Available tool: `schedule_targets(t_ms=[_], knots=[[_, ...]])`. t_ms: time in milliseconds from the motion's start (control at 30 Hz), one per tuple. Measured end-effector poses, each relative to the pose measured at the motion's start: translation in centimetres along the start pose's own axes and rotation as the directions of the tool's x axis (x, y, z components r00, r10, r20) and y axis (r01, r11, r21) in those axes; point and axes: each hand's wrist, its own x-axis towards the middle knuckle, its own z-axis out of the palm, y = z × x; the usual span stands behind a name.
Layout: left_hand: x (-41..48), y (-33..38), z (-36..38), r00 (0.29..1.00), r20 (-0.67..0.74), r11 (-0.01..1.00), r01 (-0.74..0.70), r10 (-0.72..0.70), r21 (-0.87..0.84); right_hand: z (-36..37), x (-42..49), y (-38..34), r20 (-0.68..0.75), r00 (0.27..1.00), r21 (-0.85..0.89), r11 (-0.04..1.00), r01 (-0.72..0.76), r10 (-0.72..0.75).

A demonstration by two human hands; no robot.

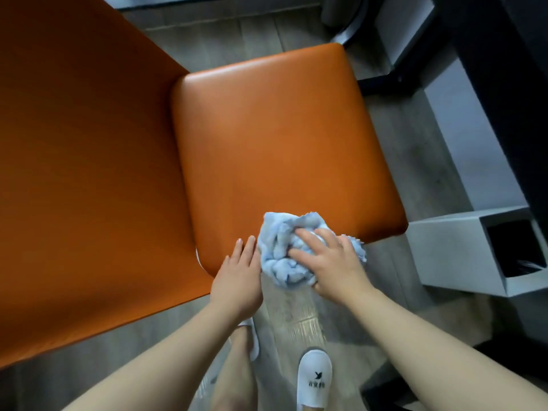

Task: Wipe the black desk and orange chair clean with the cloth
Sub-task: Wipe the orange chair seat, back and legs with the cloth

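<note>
The orange chair fills the view: its seat (281, 149) lies in the middle and its tall backrest (83, 173) stands at the left. A crumpled light-blue cloth (278, 247) sits on the seat's near edge. My right hand (332, 259) grips the cloth from above, fingers curled into its folds. My left hand (237, 277) lies flat on the seat's near corner, fingers straight, touching the cloth's left side. The black desk (504, 84) shows only as a dark frame and top at the upper right.
A white open-topped bin (462, 247) with a dark inside stands on the wooden floor right of the seat. A white panel (462, 137) runs beside the desk. My feet in white slippers (314, 378) stand below the seat's near edge.
</note>
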Motion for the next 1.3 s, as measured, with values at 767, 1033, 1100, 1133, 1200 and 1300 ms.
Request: schedule_targets(t_ms=[767, 1033, 1100, 1133, 1200, 1300], knots=[[0.2, -2.2, -2.1, 0.971, -0.219, 0.99, -0.072, 0.098, 0.125, -0.9, -2.1, 8.8, -0.028, 0.421, 0.33, 0.406, -0.852, 0.906], [0.4, -3.5, -2.5, 0.962, -0.157, 0.937, 0.169, -0.225, -0.305, 3.1, -2.5, -6.0, 0.179, 0.98, 0.112, 0.987, -0.113, 0.092], [0.3, -3.5, -2.5, 0.957, -0.162, 0.928, 0.176, -0.239, -0.328, 4.5, -5.5, -4.6, 0.433, 0.89, 0.095, 0.974, -0.207, 0.147], [0.3, -3.5, -2.5, 0.954, -0.169, 0.924, 0.181, -0.248, -0.337, 5.1, -7.1, -2.8, 0.45, 0.832, 0.033, 0.926, -0.377, 0.323], [0.4, -3.6, -2.5, 0.944, -0.193, 0.914, 0.187, -0.269, -0.361, 4.3, -8.4, 0.4, 0.292, 0.675, 0.023, 0.701, -0.713, 0.677], [0.5, -3.7, -2.5, 0.924, -0.21, 0.893, 0.22, -0.32, -0.393, 0.6, -5.7, 3.3, -0.028, 0.404, 0.332, 0.39, -0.859, 0.914]])
